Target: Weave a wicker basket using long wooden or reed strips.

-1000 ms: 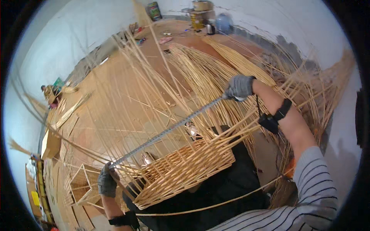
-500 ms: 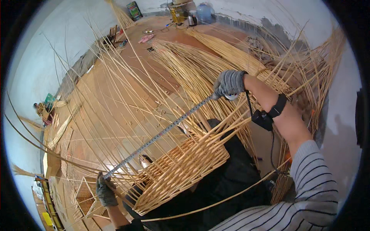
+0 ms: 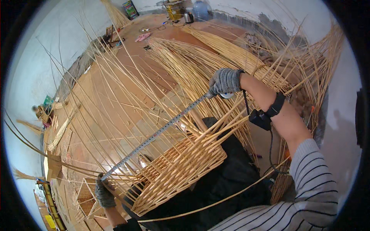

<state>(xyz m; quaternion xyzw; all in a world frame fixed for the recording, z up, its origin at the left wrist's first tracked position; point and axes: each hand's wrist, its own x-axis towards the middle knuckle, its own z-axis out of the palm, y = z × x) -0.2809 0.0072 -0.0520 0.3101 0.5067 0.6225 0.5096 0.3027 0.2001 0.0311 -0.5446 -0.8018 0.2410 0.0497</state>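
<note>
Floor (image 3: 127, 77): brown, strewn with long willow bundles (image 3: 200, 57).
Basket (image 3: 181, 169): half-woven, on lap, loose stakes fanning upward.
Tape measure (image 3: 154, 134): stretched diagonally over basket, corner to corner.
Right hand (image 3: 225, 81): gloved, fingers curled tight around tape case, above basket's far side.
Left hand (image 3: 103, 192): gloved, fingers pinching tape end at basket's near-left corner.
</note>
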